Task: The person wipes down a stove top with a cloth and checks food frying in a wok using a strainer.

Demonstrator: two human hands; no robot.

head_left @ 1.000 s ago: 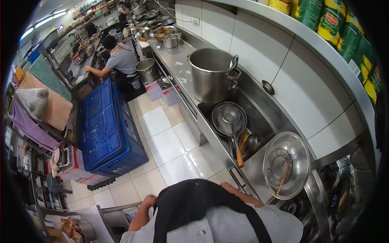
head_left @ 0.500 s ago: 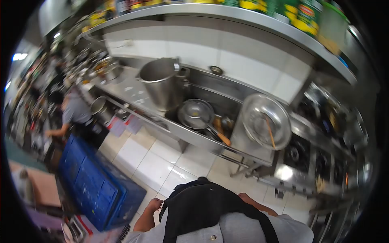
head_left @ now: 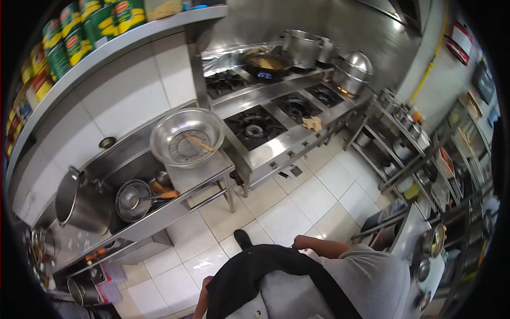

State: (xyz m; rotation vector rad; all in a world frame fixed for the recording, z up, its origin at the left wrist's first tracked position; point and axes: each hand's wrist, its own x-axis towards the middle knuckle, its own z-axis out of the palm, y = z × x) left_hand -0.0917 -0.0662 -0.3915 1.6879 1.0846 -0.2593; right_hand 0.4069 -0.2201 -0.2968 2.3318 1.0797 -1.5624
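My left hand (head_left: 206, 282) hangs low at the left edge of my black apron (head_left: 255, 266), its fingers hidden by the cloth. On the other side, my right hand (head_left: 300, 243) is held close to the apron, and its fingers do not show clearly. I see nothing held in either one. In front of me a large steel bowl (head_left: 164, 146) with an orange-brown stick in it rests on the steel counter. Left of it, a strainer (head_left: 133, 198) and an orange-handled utensil (head_left: 170, 194) lie in the sink.
A tall stockpot (head_left: 85, 207) stands by the sink. To the right, the stove (head_left: 255, 125) carries a wok (head_left: 265, 66), pots and a domed steamer (head_left: 353, 72). A steel rack (head_left: 390, 143) lines the right side. Tiled floor (head_left: 276, 218) lies before me.
My view has swung right, from the sink and blue bin toward the stove and rack. The bin and the co-worker have left view. A black shoe now shows ahead of my apron.
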